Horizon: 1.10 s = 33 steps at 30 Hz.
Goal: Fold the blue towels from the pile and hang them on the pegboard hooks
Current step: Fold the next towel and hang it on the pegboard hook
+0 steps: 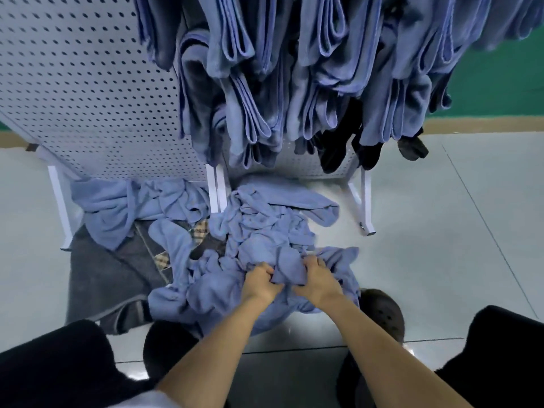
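So the person was leaning right over the pile of blue towels (259,231) on the floor (441,216), lower middle of the frame. Both hands were in it. The left hand (260,282) and the right hand (316,279) sat close together, and each grip was curled tight on the same bunched-up towel (290,267) at the near edge of the heap. The fingers were mostly buried in the fabric, so exactly how they pinched it wasn't clear.

The pile was pretty messy. It spilled leftward over a grey mat (103,275) with a plaid patch showing through, and some of it lay between the white legs of the pegboard (73,83). The pegboard itself filled the upper left. A whole bunch of folded towels (265,69) hung across the upper middle and right, packed side by side, with a few dark cloths (335,151) dangling below those. There was a green wall (500,83) in the upper right corner. A black shoe (382,313) sat at the bottom, just beside the pile.
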Available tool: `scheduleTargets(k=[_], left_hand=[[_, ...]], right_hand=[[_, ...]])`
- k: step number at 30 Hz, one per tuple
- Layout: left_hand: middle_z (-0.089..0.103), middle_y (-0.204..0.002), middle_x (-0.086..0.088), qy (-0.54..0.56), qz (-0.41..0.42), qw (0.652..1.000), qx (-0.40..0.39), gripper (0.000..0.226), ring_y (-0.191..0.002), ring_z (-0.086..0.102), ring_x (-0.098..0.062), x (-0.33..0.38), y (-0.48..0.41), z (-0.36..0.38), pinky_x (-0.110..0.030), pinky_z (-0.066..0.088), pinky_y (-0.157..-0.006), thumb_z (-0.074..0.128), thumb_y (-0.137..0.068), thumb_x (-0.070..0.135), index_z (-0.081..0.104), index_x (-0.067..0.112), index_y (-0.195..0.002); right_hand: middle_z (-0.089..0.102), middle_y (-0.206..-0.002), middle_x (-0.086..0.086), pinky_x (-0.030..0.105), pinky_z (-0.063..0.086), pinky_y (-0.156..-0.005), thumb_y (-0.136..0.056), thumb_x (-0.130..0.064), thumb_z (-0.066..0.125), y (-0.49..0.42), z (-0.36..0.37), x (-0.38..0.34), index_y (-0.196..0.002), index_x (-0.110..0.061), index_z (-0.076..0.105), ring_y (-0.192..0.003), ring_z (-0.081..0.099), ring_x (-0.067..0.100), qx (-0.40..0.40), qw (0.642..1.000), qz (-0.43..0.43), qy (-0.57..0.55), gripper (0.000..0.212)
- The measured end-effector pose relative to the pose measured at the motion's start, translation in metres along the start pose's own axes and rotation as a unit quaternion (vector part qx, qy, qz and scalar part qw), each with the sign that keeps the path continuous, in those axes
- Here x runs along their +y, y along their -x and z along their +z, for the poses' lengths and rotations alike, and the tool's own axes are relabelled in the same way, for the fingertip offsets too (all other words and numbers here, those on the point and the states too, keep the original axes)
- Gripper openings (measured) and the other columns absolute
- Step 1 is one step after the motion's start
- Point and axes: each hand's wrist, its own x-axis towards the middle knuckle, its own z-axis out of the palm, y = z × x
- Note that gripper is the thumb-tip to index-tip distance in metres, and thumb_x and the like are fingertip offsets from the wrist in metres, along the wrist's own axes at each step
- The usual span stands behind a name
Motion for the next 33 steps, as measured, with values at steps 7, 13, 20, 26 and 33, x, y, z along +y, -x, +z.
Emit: scheduleTargets(k=[7,13,20,26,33], left_hand=[[0.061,-0.075,-0.011,-0.014,-0.036,0.999,-0.012,0.025,-0.08,0.059,-0.02,-0.008,-0.006,0.0,-0.031,0.049,-0.075,0.061,-0.079,-0.003,0.056,0.016,-0.064],[0.048,-0.061,-0.003,0.122,-0.017,0.992,0.039,0.03,-0.061,0.044,-0.016,0.019,0.0,-0.059,-0.02,0.041,-0.059,0.067,-0.085,0.002,0.055,0.016,-0.06],[0.048,-0.07,-0.01,0.189,0.057,0.972,0.127,0.021,-0.07,0.039,-0.024,0.083,0.06,-0.161,-0.034,0.033,-0.066,0.051,-0.095,0.004,0.052,0.008,-0.075],[0.05,-0.07,-0.002,0.239,0.177,0.937,0.181,0.011,-0.06,0.041,-0.014,0.163,0.137,-0.238,-0.025,0.037,-0.055,0.048,-0.097,0.007,0.057,0.01,-0.09],[0.058,-0.082,-0.003,0.259,0.332,0.903,0.089,0.015,-0.07,0.052,-0.012,0.233,0.202,-0.272,-0.019,0.047,-0.06,0.05,-0.098,0.013,0.062,0.018,-0.09]], right_hand=[[0.052,-0.077,0.011,0.028,0.033,-0.06,-0.093,-0.006,0.042,-0.004,-0.009,0.005,-0.088,-0.012,0.054,-0.072,0.045,0.024,0.1,0.991,0.021,-0.085,0.014],[0.04,-0.064,0.007,0.031,0.032,-0.061,-0.096,-0.007,0.047,0.017,-0.074,-0.009,-0.078,-0.001,0.05,-0.066,0.037,0.021,0.198,0.935,-0.023,-0.294,0.02],[0.054,-0.077,0.004,0.03,0.041,-0.065,-0.097,-0.007,0.046,0.084,-0.172,-0.045,-0.078,-0.013,0.056,-0.072,0.05,0.018,0.245,0.875,-0.104,-0.405,0.022],[0.06,-0.075,0.002,0.019,0.042,-0.056,-0.094,-0.003,0.048,0.149,-0.252,-0.089,-0.1,-0.008,0.066,-0.066,0.051,0.015,0.276,0.858,-0.188,-0.389,0.02],[0.07,-0.089,-0.002,0.019,0.048,-0.06,-0.091,-0.018,0.065,0.21,-0.286,-0.141,-0.116,-0.021,0.057,-0.077,0.065,0.011,0.135,0.901,-0.289,-0.295,0.026]])
